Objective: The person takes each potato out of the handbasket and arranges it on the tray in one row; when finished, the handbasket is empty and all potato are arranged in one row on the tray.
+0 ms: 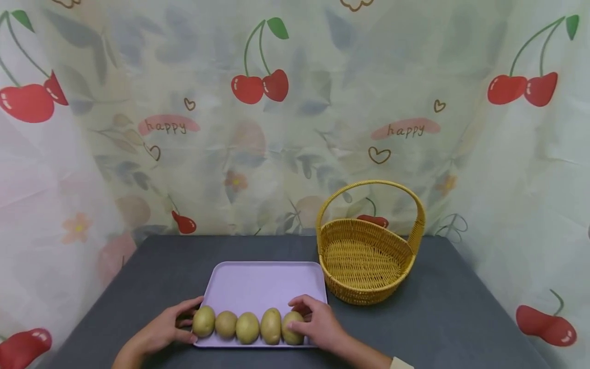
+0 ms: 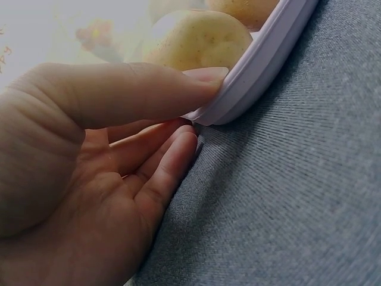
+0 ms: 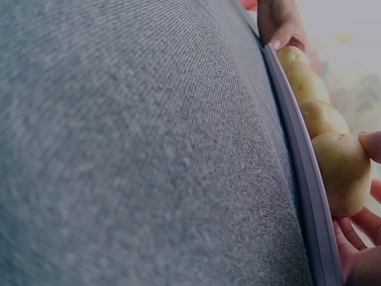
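Observation:
Several potatoes (image 1: 247,328) lie in a row along the near edge of a lilac tray (image 1: 265,284). My left hand (image 1: 162,328) is at the tray's near left corner. Its thumb (image 2: 149,89) presses on the rim while the other fingers curve in against the outside of the edge, beside the leftmost potato (image 1: 204,321). At the row's other end, my right hand (image 1: 320,323) grips the rightmost potato (image 3: 342,170), thumb on its near side and fingers around its far side. That potato sits inside the rim, right up against its neighbour.
A wicker basket (image 1: 364,294) with a tall arched handle stands behind and right of the tray, close to its far right corner. Dark grey cloth (image 1: 438,318) covers the table. A patterned curtain (image 1: 295,169) hangs behind the table and on both sides.

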Tool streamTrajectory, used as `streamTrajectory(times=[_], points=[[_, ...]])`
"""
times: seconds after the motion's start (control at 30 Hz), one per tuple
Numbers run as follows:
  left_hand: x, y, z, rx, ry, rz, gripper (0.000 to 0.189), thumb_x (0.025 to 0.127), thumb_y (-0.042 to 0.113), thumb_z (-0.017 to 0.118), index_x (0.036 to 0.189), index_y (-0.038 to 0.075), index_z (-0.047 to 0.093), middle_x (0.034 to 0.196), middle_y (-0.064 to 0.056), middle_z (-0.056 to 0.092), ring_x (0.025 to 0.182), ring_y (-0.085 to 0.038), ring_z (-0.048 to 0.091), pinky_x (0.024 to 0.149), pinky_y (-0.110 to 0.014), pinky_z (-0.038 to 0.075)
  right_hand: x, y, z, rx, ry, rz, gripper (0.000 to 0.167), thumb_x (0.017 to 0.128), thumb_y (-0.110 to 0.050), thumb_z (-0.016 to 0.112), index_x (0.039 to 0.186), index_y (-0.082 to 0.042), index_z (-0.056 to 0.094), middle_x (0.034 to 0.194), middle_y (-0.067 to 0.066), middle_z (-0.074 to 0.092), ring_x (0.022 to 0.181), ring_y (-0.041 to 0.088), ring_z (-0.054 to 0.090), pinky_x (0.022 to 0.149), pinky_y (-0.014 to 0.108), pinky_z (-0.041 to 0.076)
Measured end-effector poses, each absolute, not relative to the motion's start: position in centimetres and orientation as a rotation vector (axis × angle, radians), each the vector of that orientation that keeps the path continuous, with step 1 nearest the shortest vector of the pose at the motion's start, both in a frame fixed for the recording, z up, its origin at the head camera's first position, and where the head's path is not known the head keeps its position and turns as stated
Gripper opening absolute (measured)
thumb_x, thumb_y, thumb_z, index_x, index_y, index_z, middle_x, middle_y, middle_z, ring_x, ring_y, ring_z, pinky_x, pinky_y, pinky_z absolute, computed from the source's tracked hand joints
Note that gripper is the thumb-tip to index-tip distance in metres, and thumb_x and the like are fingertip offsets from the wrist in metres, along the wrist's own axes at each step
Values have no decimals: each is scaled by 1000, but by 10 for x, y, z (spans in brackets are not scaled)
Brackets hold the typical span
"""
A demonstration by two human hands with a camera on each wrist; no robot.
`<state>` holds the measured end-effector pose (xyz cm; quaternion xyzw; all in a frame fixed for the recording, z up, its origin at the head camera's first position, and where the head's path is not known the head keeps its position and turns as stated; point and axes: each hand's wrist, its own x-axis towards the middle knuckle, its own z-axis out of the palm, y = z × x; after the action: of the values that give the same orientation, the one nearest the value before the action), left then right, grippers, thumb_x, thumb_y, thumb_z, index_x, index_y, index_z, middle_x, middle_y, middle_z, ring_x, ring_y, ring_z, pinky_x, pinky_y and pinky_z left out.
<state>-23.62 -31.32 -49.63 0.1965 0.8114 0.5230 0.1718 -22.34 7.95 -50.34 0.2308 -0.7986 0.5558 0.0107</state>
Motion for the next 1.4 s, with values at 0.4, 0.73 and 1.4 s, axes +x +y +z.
streamTrajectory(times=[0.4, 0.73, 1.4], points=[[-232, -313, -498, 541, 2282, 1496, 86, 79, 6, 77, 146, -13, 26, 140, -39, 35, 117, -44, 50, 84, -24, 48, -221, 80, -505, 737, -2514, 1732, 37, 80, -11, 78, 112, -1, 64, 102, 7, 67, 84, 17, 64, 75, 29, 53], [-237, -312, -498, 583, 2296, 1480, 85, 80, 8, 76, 146, -12, 27, 140, -38, 36, 116, -43, 51, 84, -23, 48, -221, 84, -504, 774, -2522, 1689, 40, 80, -11, 78, 115, 0, 62, 108, 11, 65, 92, 27, 64, 79, 34, 53], [-223, -312, -497, 628, 2207, 1546, 89, 82, 4, 73, 148, -15, 15, 146, -42, 19, 123, -18, 50, 92, -17, 42, -208, 173, -481, 923, -2658, 1509, 26, 88, -13, 72, 110, -2, 65, 103, 12, 66, 90, 21, 64, 75, 32, 53]])
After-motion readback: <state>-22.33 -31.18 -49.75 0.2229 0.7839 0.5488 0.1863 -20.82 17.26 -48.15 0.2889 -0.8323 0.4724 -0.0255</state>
